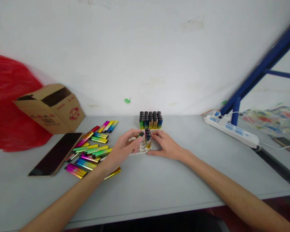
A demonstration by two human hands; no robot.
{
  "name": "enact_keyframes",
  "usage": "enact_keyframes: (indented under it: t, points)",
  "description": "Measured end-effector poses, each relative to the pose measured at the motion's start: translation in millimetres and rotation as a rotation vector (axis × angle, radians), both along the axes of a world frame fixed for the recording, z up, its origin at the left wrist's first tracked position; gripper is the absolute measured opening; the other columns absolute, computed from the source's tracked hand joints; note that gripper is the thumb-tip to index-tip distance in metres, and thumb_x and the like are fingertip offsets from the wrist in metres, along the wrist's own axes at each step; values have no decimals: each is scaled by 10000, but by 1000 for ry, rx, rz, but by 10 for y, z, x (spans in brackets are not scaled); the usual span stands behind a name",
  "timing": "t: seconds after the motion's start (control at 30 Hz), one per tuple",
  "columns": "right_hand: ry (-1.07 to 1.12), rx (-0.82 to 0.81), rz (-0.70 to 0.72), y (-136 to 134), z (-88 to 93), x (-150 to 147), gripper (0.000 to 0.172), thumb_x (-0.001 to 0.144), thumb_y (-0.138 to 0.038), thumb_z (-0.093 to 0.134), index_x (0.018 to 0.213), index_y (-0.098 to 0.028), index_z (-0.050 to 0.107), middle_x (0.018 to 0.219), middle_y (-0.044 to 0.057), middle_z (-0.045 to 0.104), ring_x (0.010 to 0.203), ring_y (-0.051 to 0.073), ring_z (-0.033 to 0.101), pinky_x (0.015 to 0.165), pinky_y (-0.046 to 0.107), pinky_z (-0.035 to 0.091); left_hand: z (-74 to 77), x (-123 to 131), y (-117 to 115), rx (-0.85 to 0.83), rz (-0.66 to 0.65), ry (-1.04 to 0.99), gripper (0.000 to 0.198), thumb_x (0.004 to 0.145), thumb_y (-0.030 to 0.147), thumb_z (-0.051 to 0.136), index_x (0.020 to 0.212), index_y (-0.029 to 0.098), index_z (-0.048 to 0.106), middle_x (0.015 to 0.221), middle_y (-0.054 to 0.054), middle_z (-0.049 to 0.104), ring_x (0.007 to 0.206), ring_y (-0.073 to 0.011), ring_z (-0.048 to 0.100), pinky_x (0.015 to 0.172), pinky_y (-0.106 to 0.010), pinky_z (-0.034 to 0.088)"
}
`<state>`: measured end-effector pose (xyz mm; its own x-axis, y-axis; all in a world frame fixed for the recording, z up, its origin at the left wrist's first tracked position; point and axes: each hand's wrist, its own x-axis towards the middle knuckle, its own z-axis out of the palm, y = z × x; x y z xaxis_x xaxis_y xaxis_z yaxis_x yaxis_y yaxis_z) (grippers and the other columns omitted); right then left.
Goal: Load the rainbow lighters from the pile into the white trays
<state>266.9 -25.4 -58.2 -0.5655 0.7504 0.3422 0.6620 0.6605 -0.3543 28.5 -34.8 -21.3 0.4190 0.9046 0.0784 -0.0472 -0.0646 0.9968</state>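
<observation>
My left hand (128, 143) is closed around a lighter (141, 134) with a black top, above a white holder tray (142, 149) that has rows of round slots. A row of upright lighters (148, 140) stands in the tray's right part. My right hand (166, 145) rests beside that row, thumb and fingers apart around the tray's right end; its fingertips are at or against the tray and lighters. Behind the tray, a block of several upright lighters (151, 120) with shiny coloured bodies stands near the wall. Many loose metallic lighters (94, 146) lie left of my left hand.
A dark phone or tablet (55, 154) lies left of the loose lighters. Behind it are an open cardboard box (53, 109) and a red plastic bag (12, 103). At right sit a white power strip (232, 130) with cables and a blue metal frame (251, 72).
</observation>
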Motion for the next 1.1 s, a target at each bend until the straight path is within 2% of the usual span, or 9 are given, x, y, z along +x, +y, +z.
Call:
enact_keyframes:
  t: [0.1, 0.23, 0.37, 0.53, 0.6, 0.7, 0.9, 1.03, 1.1]
  points:
    - [8, -12, -26, -1, -13, -14, 704, 823, -620, 786, 1311, -149, 599, 1304, 175, 600, 1210, 341, 592, 1033, 527, 517, 51, 23, -15, 114, 46, 101, 360, 974, 492, 608, 1160, 190, 671, 729, 18, 579, 689, -142, 549, 689, -275, 456]
    - [27, -22, -78, 3, -33, -54, 759, 770, -640, 822, 1301, -149, 590, 1292, 169, 613, 1183, 344, 601, 1023, 535, 518, 84, 31, 4, 333, 130, 241, 359, 1001, 470, 543, 1025, 170, 739, 1042, -76, 681, 967, -204, 614, 859, -305, 486]
    - [33, -18, -80, 11, -43, -76, 767, 778, -644, 814, 1313, -148, 579, 1295, 163, 614, 1175, 339, 597, 1024, 532, 517, 40, -2, 43, 423, 131, 328, 360, 1014, 434, 518, 1064, 169, 756, 1009, -78, 706, 936, -211, 639, 812, -302, 506]
    - [34, 3, -54, 22, -46, -62, 723, 826, -626, 780, 1330, -147, 582, 1283, 168, 606, 1175, 333, 592, 1023, 530, 518, -4, -50, 62, 424, 88, 348, 338, 990, 395, 591, 1233, 197, 718, 1203, -92, 749, 1069, -239, 696, 958, -341, 526]
    - [38, 1, -45, 26, -41, -57, 729, 828, -633, 775, 1347, -160, 579, 1279, 165, 603, 1180, 334, 588, 1018, 532, 521, -3, -58, 57, 442, 82, 379, 332, 995, 398, 591, 1243, 216, 716, 1207, -85, 756, 1057, -241, 711, 967, -351, 535]
    - [30, -13, -36, 31, -30, -52, 772, 806, -648, 787, 1376, -175, 570, 1294, 164, 590, 1194, 337, 580, 1025, 538, 519, -5, -49, 36, 511, 83, 425, 307, 995, 390, 592, 1217, 226, 727, 1182, -83, 757, 1004, -230, 720, 940, -349, 559]
    - [15, -30, -29, 41, -38, -37, 791, 788, -664, 792, 1369, -169, 583, 1314, 166, 569, 1231, 343, 569, 1071, 533, 489, -29, 8, -37, 559, 77, 433, 269, 1006, 350, 573, 1192, 224, 722, 1074, -80, 713, 933, -200, 703, 764, -286, 595]
    - [14, -21, -38, 39, -53, -43, 768, 797, -656, 789, 1349, -159, 594, 1328, 169, 569, 1251, 348, 558, 1079, 534, 484, -20, 32, -78, 753, 104, 519, 219, 1015, 279, 565, 1169, 218, 709, 1114, -85, 723, 1006, -212, 693, 941, -355, 546]
    - [13, -17, -51, 35, -59, -49, 754, 801, -645, 791, 1341, -155, 599, 1322, 169, 574, 1247, 348, 560, 1080, 535, 484, -10, 41, -91, 820, 102, 535, 219, 1021, 250, 549, 1181, 210, 694, 1147, -97, 725, 1049, -220, 689, 968, -365, 532]
